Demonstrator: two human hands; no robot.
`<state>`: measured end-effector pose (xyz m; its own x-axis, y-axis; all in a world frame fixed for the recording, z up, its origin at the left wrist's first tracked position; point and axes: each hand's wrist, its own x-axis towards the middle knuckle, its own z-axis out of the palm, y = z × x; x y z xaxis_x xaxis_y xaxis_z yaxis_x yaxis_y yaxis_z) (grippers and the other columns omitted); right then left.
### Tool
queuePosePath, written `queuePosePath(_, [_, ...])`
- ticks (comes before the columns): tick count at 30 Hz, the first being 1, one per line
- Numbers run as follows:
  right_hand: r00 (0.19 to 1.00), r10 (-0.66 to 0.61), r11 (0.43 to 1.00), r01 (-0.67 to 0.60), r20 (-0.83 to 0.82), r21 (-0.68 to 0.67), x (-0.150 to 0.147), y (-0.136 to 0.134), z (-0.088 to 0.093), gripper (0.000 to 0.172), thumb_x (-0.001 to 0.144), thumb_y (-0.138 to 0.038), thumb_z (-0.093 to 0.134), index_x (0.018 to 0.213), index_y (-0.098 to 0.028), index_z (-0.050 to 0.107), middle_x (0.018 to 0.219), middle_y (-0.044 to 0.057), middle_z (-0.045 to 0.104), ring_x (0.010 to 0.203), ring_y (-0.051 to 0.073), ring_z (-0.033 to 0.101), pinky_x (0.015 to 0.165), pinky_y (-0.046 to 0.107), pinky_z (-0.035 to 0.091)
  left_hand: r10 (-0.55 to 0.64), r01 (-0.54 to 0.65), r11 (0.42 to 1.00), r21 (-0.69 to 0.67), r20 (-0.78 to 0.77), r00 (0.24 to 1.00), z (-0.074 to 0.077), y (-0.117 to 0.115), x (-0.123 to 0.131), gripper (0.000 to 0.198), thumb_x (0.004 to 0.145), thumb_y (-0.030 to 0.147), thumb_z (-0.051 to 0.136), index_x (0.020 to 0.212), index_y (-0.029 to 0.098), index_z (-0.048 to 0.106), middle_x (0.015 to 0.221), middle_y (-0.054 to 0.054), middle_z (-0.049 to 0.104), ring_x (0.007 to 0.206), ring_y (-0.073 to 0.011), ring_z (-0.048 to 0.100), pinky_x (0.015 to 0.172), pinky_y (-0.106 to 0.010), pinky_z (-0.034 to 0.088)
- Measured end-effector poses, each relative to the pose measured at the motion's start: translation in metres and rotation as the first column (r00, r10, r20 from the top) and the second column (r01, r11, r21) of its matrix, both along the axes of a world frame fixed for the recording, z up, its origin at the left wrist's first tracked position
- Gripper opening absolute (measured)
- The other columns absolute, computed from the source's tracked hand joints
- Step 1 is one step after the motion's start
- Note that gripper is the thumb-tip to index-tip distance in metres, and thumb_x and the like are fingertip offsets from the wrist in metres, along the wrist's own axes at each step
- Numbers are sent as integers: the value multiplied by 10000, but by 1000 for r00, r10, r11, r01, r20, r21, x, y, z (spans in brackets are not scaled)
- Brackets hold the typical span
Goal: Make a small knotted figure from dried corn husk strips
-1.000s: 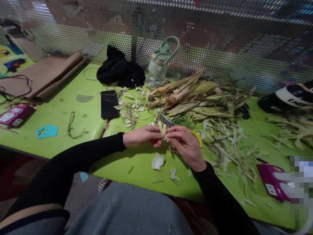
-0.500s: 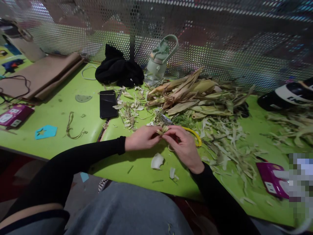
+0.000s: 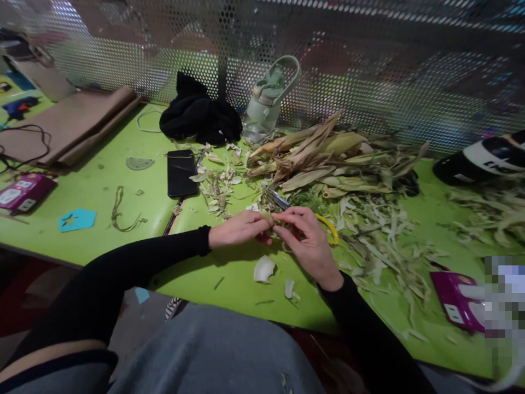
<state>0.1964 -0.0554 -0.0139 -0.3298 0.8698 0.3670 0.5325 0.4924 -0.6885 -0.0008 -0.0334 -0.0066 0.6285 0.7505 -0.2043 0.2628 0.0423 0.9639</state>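
Observation:
Between my fingertips is a small piece of pale corn husk [image 3: 267,216], mostly covered by the fingers. My left hand [image 3: 240,229] pinches it from the left, palm down. From the right, my right hand [image 3: 308,243] meets it with thumb and index finger pressed together. Just behind my hands lie scissors with a yellow handle [image 3: 333,230], their blades partly over husk scraps. A curved white piece [image 3: 263,269] rests on the green table [image 3: 241,295] below my hands, with a smaller white scrap [image 3: 290,290] to its right.
Dried corn husks [image 3: 324,150] are heaped behind my hands, and shredded strips [image 3: 385,241] spread to the right. A black phone [image 3: 181,174], black cloth [image 3: 199,112] and green water bottle [image 3: 264,106] stand or lie farther back. Purple power strips [image 3: 27,192] flank both sides. A dark bottle [image 3: 479,158] lies right.
My left fingers have turned over the husk piece, so less of it shows. The right hand has shifted slightly, and more of the scissor blades is visible.

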Motion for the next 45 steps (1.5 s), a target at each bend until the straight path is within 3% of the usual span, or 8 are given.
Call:
queuePosePath(4, [996, 81, 992, -84, 31, 93, 3, 2, 1, 265, 984, -334, 526, 1156, -288, 723, 1026, 67, 609, 990, 210, 602, 877, 388, 517, 42, -40, 995, -94, 17, 999, 2, 0, 1, 334, 962, 266, 393, 735, 140, 603, 782, -59, 727, 700, -126, 633, 782, -284, 529])
queuePosePath(17, [985, 150, 981, -160, -89, -113, 5, 8, 7, 182, 933, -381, 613, 902, -241, 726, 867, 35, 660, 807, 176, 632, 732, 318, 535, -78, 76, 995, -65, -32, 996, 2, 0, -1, 325, 940, 267, 449, 688, 137, 608, 736, -49, 708, 675, -126, 629, 755, -284, 516])
queuePosePath(22, [987, 160, 982, -160, -15, -97, 7, 3, 13, 129, 919, -304, 619, 833, -218, 660, 1019, 62, 608, 760, 149, 601, 603, 282, 502, -20, 22, 998, -56, 22, 1000, 3, 0, -2, 306, 951, 305, 436, 734, 149, 586, 741, -27, 682, 703, -124, 616, 749, -277, 505])
queuePosePath(24, [990, 124, 991, -121, 62, -49, 6, 1, 14, 101, 910, -267, 623, 827, -213, 641, 1041, 74, 601, 752, 153, 598, 575, 284, 490, -4, 4, 1000, -1, -19, 1000, 3, 0, -3, 297, 944, 306, 440, 741, 148, 588, 763, -28, 676, 703, -124, 598, 734, -271, 483])
queuePosePath(28, [984, 73, 984, -99, 164, 151, 3, -1, 11, 66, 912, -213, 612, 860, -219, 652, 981, 78, 637, 897, 213, 634, 739, 364, 534, -9, 16, 996, 88, -75, 997, 2, 1, -3, 248, 902, 232, 453, 727, 142, 604, 801, -33, 669, 723, -126, 572, 736, -270, 450])
queuePosePath(35, [985, 34, 976, -69, 169, 205, 2, 0, 8, 83, 914, -191, 612, 867, -231, 667, 913, 58, 697, 841, 204, 667, 751, 364, 552, -34, 35, 999, -26, 39, 999, -7, 3, -2, 43, 864, 166, 543, 831, 139, 540, 854, -41, 669, 750, -119, 611, 723, -267, 477])
queuePosePath(40, [979, 23, 976, -66, 200, 208, 2, -2, 9, 104, 924, -190, 585, 853, -221, 656, 876, 61, 696, 824, 209, 668, 745, 364, 554, -84, 93, 985, 146, -67, 994, -11, 5, -4, 105, 894, 243, 572, 844, 154, 546, 800, -7, 625, 727, -118, 574, 671, -242, 440])
queuePosePath(45, [921, 27, 964, -128, 390, 234, 4, -4, 5, 185, 950, -177, 506, 902, -200, 684, 955, 108, 698, 899, 253, 662, 813, 421, 551, -68, 120, 953, 278, -189, 980, -9, 6, -3, 135, 949, 272, 517, 922, 169, 599, 811, -8, 635, 712, -116, 542, 663, -233, 400])
